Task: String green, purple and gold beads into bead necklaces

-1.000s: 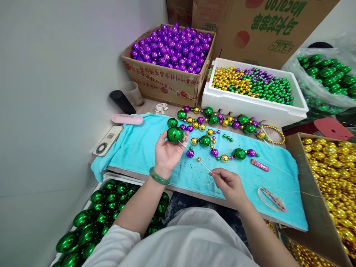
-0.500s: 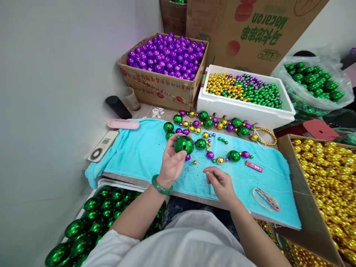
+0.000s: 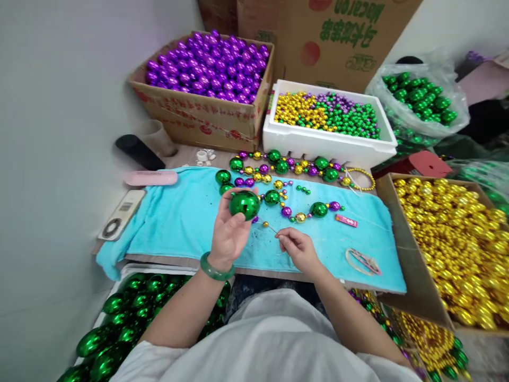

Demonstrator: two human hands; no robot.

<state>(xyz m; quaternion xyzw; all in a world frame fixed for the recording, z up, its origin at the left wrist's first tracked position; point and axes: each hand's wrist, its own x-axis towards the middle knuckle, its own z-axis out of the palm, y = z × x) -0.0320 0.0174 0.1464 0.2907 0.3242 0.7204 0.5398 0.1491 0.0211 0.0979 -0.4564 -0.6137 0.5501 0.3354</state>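
My left hand (image 3: 230, 229) is closed round a large shiny green bead (image 3: 244, 205), held over the blue towel (image 3: 178, 212). To its right, my right hand (image 3: 296, 248) pinches a thin needle (image 3: 273, 229) that points up and left. Beside the needle's tip is a small gold bead (image 3: 265, 224); whether they touch, I cannot tell. Behind both hands, a bead garland (image 3: 319, 209) of green, purple and gold beads winds across the towel. Several tiny green beads (image 3: 303, 189) lie near it.
Purple balls fill a cardboard box (image 3: 191, 116) at the back left, next to a white foam box (image 3: 330, 147) of small beads. A carton of gold beads (image 3: 453, 249) stands right. On the towel are a small pink packet (image 3: 345, 220) and scissors (image 3: 365, 261).
The view has shifted, so everything sits farther left. The needle tip has moved from near the large green bead to beside the small gold bead. My left hand still holds the green bead.
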